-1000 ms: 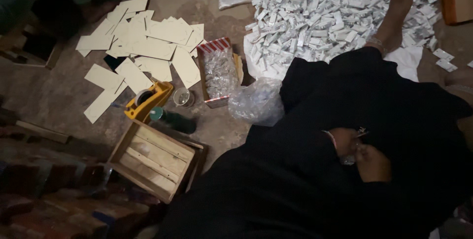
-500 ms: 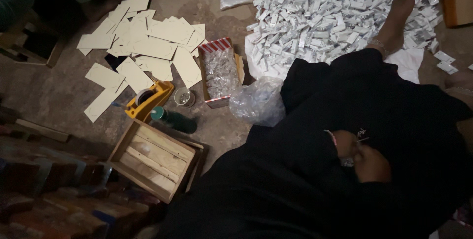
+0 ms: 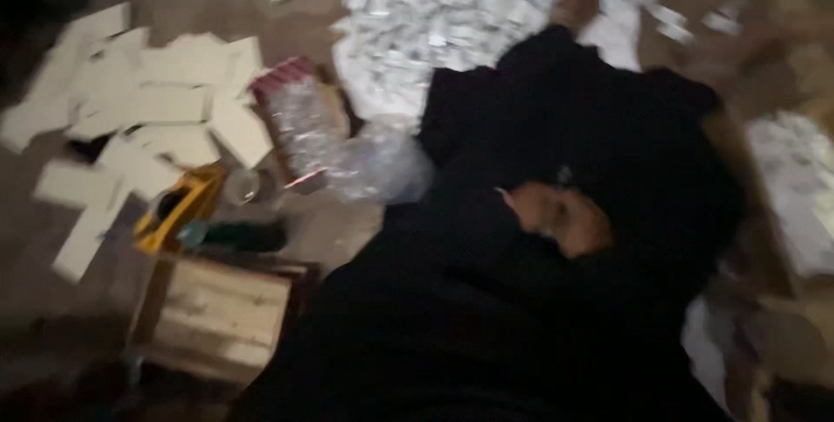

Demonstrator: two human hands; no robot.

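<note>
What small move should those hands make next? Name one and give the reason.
Probably pause and steady the view first. The picture is blurred, and the hands sit close together on the dark cloth, so whatever the fingers pinch cannot be made out. The white packet heap lies further off.

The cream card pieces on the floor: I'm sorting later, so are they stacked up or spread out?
Spread out. The cream card pieces lie flat and scattered, some overlapping, beside the yellow tool; the picture is blurred.
</note>
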